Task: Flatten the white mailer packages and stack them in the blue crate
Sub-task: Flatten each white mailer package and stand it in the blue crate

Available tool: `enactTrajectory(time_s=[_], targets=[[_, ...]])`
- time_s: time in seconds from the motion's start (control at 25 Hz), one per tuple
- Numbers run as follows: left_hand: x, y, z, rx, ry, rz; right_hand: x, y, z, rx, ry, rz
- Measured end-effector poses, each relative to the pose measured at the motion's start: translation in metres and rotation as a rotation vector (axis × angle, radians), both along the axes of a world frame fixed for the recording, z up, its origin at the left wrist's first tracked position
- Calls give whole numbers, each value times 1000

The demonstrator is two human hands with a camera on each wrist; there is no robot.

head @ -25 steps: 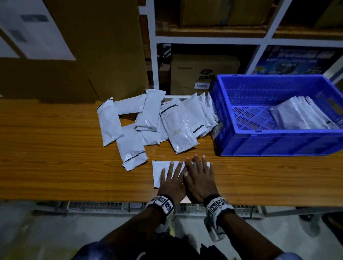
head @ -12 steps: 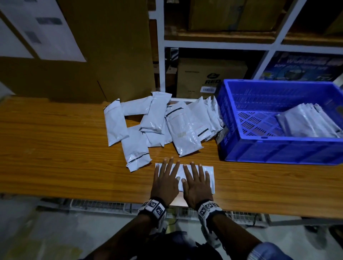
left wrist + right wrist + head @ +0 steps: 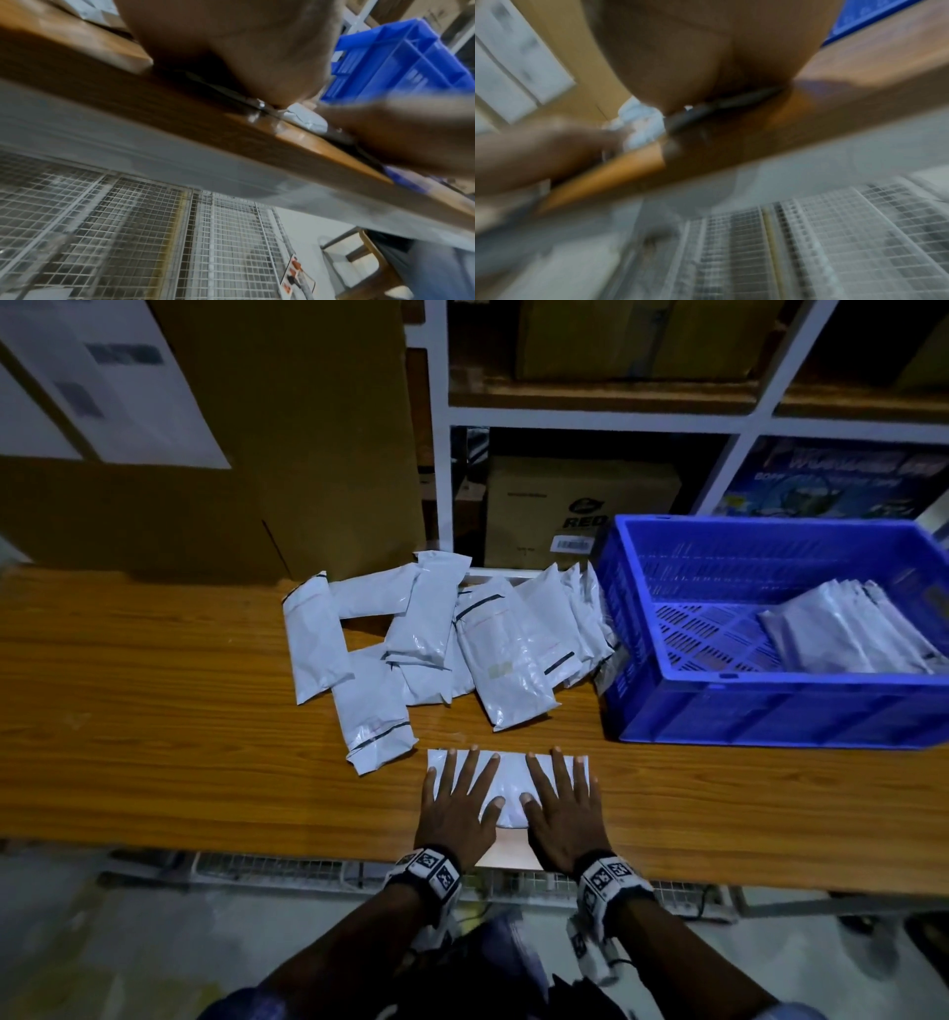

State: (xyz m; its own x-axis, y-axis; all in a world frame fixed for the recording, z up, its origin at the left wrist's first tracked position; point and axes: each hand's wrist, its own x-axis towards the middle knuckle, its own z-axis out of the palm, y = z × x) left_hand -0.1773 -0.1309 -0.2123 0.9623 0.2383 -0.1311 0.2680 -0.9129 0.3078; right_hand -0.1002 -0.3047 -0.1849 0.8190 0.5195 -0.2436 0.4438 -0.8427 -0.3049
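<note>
Head view, left hand and right hand, fingers straight, grip released, pressing white mailer

"RED" on cardboard box, rest unreadable

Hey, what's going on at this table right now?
A person presses both palms, left hand and right hand, flat on one white mailer at the table's near edge. A pile of mailers waits behind it. The blue crate on the right already holds a few mailers.
</note>
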Motion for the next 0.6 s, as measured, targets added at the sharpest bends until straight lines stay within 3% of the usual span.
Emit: enactTrajectory(time_s=[0.44, 0.6], targets=[[-11, -6, -2, 37, 19, -48, -4, 9, 1, -152, -46, -13], [-7, -4, 1, 23, 32, -36, -7, 14, 12, -42, -62, 105]])
